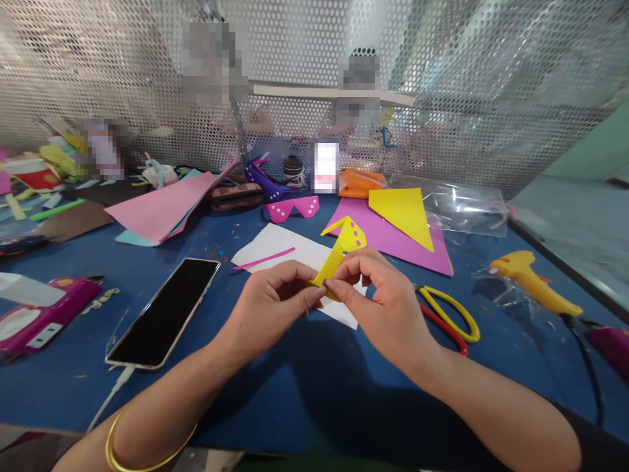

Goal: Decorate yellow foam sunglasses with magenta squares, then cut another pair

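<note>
Both hands pinch a yellow paper cut-out shaped like glasses, with small square holes near its upper end. My left hand is closed on its lower end, thumb against the fingers. Just beside it, my right hand also has thumb and fingers closed on the paper; the fingers hide part of it. Below the cut-out lies a white sheet of paper with a thin magenta strip on it. Pink paper glasses lie behind. Scissors with yellow and red handles rest by my right hand.
A phone on a white cable lies at left, near a magenta device. A yellow glue gun sits at right. Behind are pink sheets, a purple sheet, a yellow sheet and a perforated metal screen.
</note>
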